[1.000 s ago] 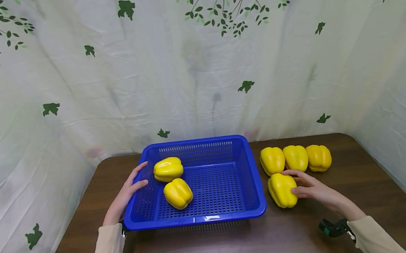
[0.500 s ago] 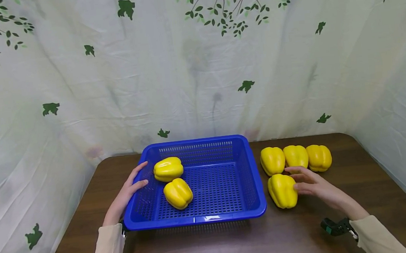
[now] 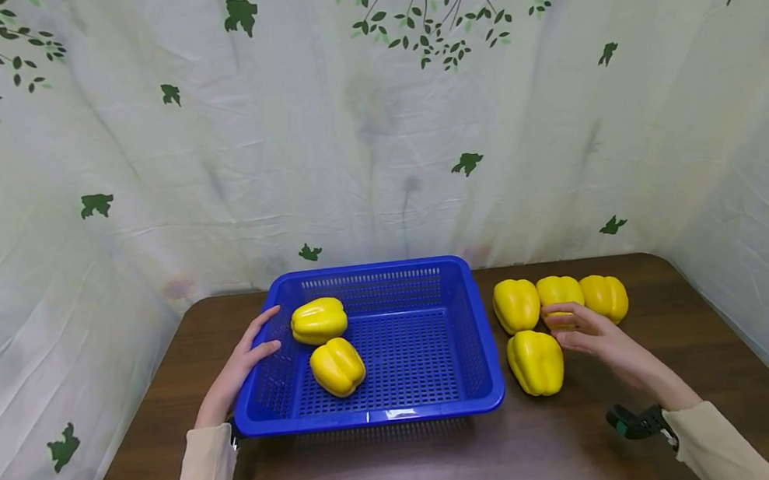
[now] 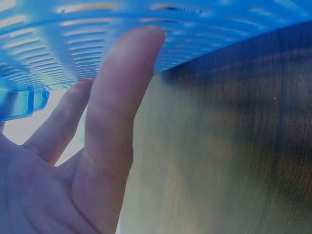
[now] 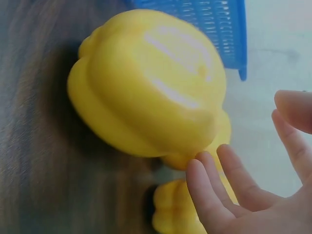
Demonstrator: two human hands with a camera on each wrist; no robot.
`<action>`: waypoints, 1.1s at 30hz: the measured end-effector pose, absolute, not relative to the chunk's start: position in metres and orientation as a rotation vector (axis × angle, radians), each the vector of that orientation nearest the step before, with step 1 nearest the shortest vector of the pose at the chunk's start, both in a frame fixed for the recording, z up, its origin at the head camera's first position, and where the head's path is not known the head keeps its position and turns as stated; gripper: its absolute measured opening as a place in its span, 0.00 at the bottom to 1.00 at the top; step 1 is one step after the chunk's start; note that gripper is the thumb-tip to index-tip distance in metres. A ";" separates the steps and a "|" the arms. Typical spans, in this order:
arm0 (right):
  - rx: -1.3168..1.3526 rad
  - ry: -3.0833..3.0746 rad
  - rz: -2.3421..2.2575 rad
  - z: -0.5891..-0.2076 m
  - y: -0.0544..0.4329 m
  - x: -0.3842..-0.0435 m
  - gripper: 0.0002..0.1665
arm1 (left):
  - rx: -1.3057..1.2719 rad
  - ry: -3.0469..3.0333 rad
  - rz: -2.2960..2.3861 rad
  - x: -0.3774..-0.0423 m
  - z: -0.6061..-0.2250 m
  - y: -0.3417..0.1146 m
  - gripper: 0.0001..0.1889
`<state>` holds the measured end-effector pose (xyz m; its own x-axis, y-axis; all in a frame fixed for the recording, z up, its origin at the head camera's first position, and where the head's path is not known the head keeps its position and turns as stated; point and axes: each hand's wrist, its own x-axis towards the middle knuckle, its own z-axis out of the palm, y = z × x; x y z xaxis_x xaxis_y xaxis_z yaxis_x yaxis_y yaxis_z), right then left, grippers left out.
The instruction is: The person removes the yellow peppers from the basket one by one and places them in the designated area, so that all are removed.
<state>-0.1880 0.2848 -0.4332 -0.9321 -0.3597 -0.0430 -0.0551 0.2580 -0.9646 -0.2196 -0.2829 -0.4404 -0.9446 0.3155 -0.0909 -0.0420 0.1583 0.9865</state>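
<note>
The blue plastic basket stands on the table, two yellow bell peppers lying in its left half. My left hand holds its left side, thumb over the rim; in the left wrist view, fingers touch the slotted outer wall from outside. My right hand hovers with loosely bent, spread fingers, holding nothing. Just left of it sits the nearest yellow bell pepper, large in the right wrist view. Behind that, more peppers form a row, the middle one partly hidden by my fingers.
The brown wooden table ends at a pale curtain printed with leaves, which also closes in both sides. The basket's right wall lies close to the loose peppers.
My right hand has come off the nearest pepper and shifted slightly right and away from me, toward the back row. That pepper stays put. The left hand and basket have not moved.
</note>
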 end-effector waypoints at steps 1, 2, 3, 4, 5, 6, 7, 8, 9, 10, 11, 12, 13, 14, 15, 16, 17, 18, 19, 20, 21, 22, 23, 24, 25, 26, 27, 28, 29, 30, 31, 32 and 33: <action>-0.385 2.280 -1.728 -0.432 0.284 -0.189 0.30 | 0.262 2.165 1.856 -0.220 -0.440 -0.283 0.31; -0.392 2.284 -1.727 -0.431 0.283 -0.189 0.30 | 0.258 2.167 1.855 -0.220 -0.440 -0.283 0.31; -0.398 2.291 -1.723 -0.429 0.281 -0.190 0.30 | 0.256 2.172 1.851 -0.219 -0.440 -0.282 0.31; -0.408 2.298 -1.721 -0.428 0.280 -0.190 0.29 | 0.253 2.175 1.849 -0.219 -0.440 -0.282 0.31; -0.413 2.302 -1.721 -0.427 0.279 -0.191 0.29 | 0.250 2.179 1.846 -0.219 -0.440 -0.282 0.31; -0.422 2.305 -1.722 -0.425 0.277 -0.191 0.29 | 0.247 2.181 1.844 -0.219 -0.440 -0.282 0.31; -0.425 2.307 -1.724 -0.423 0.276 -0.191 0.29 | 0.245 2.182 1.842 -0.219 -0.440 -0.282 0.31; -0.438 2.306 -1.727 -0.421 0.274 -0.192 0.29 | 0.242 2.185 1.839 -0.219 -0.440 -0.282 0.31; -0.446 2.303 -1.730 -0.419 0.272 -0.192 0.29 | 0.242 2.187 1.837 -0.219 -0.440 -0.282 0.31; -0.454 2.297 -1.735 -0.417 0.270 -0.192 0.29 | 0.241 2.189 1.836 -0.219 -0.440 -0.282 0.31; -0.460 2.288 -1.740 -0.415 0.268 -0.193 0.29 | 0.240 2.188 1.836 -0.219 -0.440 -0.282 0.31; -0.471 2.281 -1.742 -0.414 0.266 -0.193 0.29 | 0.241 2.188 1.835 -0.219 -0.440 -0.282 0.31; -0.477 2.275 -1.743 -0.412 0.263 -0.194 0.28 | 0.242 2.186 1.836 -0.219 -0.440 -0.282 0.31; -0.485 2.271 -1.741 -0.410 0.260 -0.195 0.28 | 0.242 2.184 1.836 -0.219 -0.440 -0.282 0.31; -0.494 2.266 -1.740 -0.409 0.257 -0.196 0.28 | 0.244 2.182 1.839 -0.219 -0.440 -0.283 0.31; -0.500 2.255 -1.745 -0.408 0.254 -0.197 0.28 | 0.246 2.180 1.841 -0.220 -0.440 -0.283 0.31; -0.506 2.243 -1.752 -0.406 0.251 -0.198 0.28 | 0.248 2.177 1.843 -0.220 -0.440 -0.283 0.31; -0.516 2.230 -1.758 -0.405 0.247 -0.199 0.28 | 0.250 2.175 1.845 -0.220 -0.440 -0.283 0.31; -0.526 2.218 -1.764 -0.404 0.244 -0.200 0.28 | 0.253 2.174 1.846 -0.220 -0.440 -0.283 0.31; -0.539 2.202 -1.774 -0.403 0.241 -0.201 0.28 | 0.255 2.172 1.847 -0.220 -0.440 -0.283 0.31; -0.546 2.188 -1.779 -0.402 0.238 -0.202 0.28 | 0.258 2.171 1.848 -0.220 -0.440 -0.283 0.31; -0.553 2.174 -1.786 -0.401 0.235 -0.202 0.28 | 0.259 2.171 1.847 -0.220 -0.440 -0.283 0.31; -0.562 2.162 -1.792 -0.400 0.232 -0.204 0.27 | 0.261 2.171 1.845 -0.220 -0.440 -0.283 0.31; -0.570 2.150 -1.796 -0.399 0.229 -0.205 0.27 | 0.262 2.172 1.844 -0.220 -0.440 -0.283 0.31; -0.575 2.142 -1.796 -0.398 0.226 -0.206 0.27 | 0.263 2.171 1.844 -0.220 -0.440 -0.283 0.31; -0.580 2.137 -1.794 -0.397 0.223 -0.207 0.26 | 0.263 2.170 1.845 -0.220 -0.440 -0.283 0.31; -0.585 2.134 -1.788 -0.395 0.220 -0.208 0.26 | 0.264 2.170 1.845 -0.220 -0.440 -0.283 0.31; -0.592 2.128 -1.786 -0.394 0.218 -0.209 0.26 | 0.264 2.169 1.845 -0.220 -0.440 -0.283 0.31; -0.596 2.123 -1.782 -0.392 0.215 -0.210 0.26 | 0.265 2.170 1.845 -0.220 -0.440 -0.283 0.31; -0.598 2.125 -1.773 -0.390 0.212 -0.211 0.25 | 0.264 2.168 1.846 -0.220 -0.441 -0.283 0.31; -0.601 2.128 -1.764 -0.388 0.209 -0.212 0.25 | 0.264 2.168 1.846 -0.220 -0.441 -0.283 0.31; -0.603 2.131 -1.756 -0.386 0.207 -0.213 0.24 | 0.263 2.170 1.845 -0.220 -0.440 -0.283 0.31; -0.606 2.128 -1.751 -0.385 0.204 -0.213 0.24 | 0.262 2.173 1.841 -0.220 -0.440 -0.283 0.31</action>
<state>-0.2135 0.2040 -0.3847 -0.8593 -0.5110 0.0228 -0.1207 0.1593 -0.9798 -0.2196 -0.2831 -0.4405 -0.9443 0.3151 -0.0952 -0.0422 0.1710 0.9844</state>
